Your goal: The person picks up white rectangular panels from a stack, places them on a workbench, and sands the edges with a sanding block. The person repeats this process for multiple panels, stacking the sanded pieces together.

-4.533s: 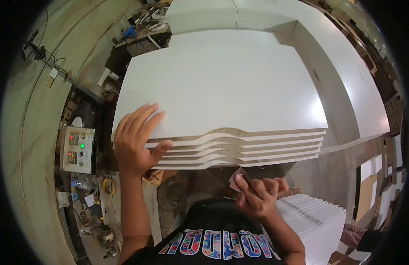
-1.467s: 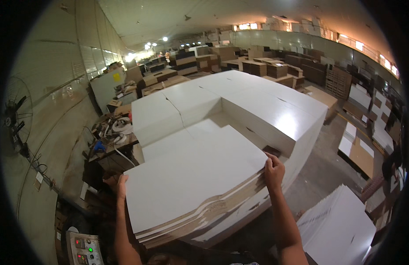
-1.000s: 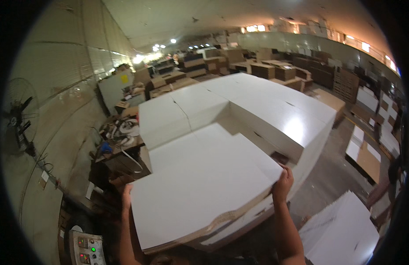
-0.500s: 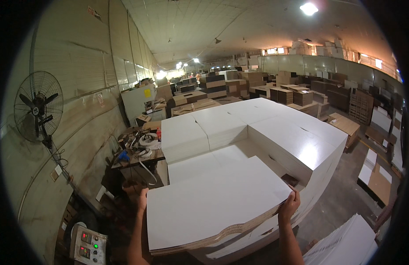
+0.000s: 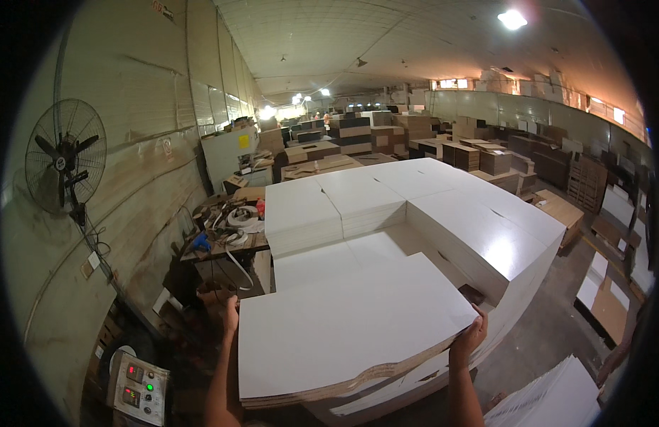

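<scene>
A short stack of white panels (image 5: 351,327) with brown, uneven front edges lies before me. My left hand (image 5: 232,313) grips its left edge near the far left corner, the fingers partly hidden behind it. At the right edge, my right hand (image 5: 471,331) is closed round the panels by the corner, with the thumb side showing. Beyond and to the right rise taller piles of white panels (image 5: 479,220), forming an L around the stack. Between the stack and the right-hand pile, a small dark brown piece (image 5: 471,294) lies in the gap.
At left stands a cluttered bench (image 5: 233,242) with coiled white edging strip (image 5: 242,217). A control box (image 5: 139,388) with lit displays sits lower left, below a wall fan (image 5: 66,156). More white sheets (image 5: 550,398) stand lower right. Stacked boards (image 5: 351,135) fill the background.
My view has shifted slightly, so the surroundings sit a little differently in the picture. Both hands keep their hold on the stack, which has hardly moved against the piles.
</scene>
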Motion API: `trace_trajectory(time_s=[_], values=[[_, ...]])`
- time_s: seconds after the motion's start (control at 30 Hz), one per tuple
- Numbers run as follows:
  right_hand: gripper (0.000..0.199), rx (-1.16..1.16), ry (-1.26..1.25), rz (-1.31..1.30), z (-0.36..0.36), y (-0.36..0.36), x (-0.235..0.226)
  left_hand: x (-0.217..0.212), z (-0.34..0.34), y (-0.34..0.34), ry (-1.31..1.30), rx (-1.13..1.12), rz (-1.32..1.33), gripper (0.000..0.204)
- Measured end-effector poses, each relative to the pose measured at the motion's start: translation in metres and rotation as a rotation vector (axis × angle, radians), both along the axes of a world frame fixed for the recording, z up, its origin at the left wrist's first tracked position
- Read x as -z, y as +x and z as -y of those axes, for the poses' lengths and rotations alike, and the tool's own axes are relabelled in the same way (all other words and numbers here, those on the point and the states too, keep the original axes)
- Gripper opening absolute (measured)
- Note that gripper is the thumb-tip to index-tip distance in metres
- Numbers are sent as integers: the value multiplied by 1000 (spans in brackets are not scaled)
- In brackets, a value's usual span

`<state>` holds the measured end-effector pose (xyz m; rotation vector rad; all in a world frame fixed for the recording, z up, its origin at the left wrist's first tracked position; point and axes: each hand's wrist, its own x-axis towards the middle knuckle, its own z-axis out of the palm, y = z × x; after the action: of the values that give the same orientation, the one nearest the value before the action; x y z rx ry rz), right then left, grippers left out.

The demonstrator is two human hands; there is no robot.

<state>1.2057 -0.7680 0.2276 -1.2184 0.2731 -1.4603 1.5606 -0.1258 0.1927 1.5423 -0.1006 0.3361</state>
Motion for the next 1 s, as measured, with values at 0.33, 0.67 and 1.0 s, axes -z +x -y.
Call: trace_trajectory(time_s=[0.33,0.67,1.0], values=[[48,67,-86,-204,4,-2,-5,19,-2,-25,475,-91,348,27],[35,72,0,-60,-3,-2,-3,44,-26,28,-56,214,14,33],[31,119,-70,-201,-2,-16,-10,7,6,-23,-189,277,-16,45]])
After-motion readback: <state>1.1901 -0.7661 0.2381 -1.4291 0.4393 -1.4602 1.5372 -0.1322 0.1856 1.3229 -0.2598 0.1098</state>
